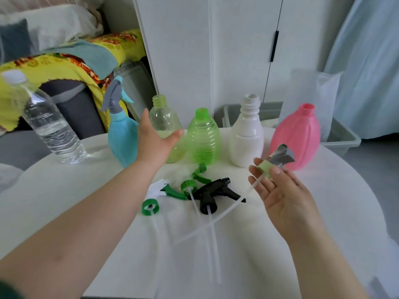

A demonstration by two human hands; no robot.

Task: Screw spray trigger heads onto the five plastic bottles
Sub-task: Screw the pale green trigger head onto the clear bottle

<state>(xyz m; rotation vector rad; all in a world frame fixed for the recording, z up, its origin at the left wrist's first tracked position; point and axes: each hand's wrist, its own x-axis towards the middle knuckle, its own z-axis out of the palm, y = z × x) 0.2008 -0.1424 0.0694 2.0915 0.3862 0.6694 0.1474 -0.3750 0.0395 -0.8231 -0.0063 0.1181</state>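
Left hand (154,140) spread open around clear ribbed bottle (166,128) — contact unclear, right hand (280,190) pinching pale-green trigger head (277,161) — nozzle blurred, thin dip tube (226,212) trailing.

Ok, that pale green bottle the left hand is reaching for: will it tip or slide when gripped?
Probably light: the pale green bottle looks see-through and nearly empty, so a nudge from the left hand could shift it. Its narrow upright shape may tip easily. The thin plastic wall likely dents under a firm squeeze.
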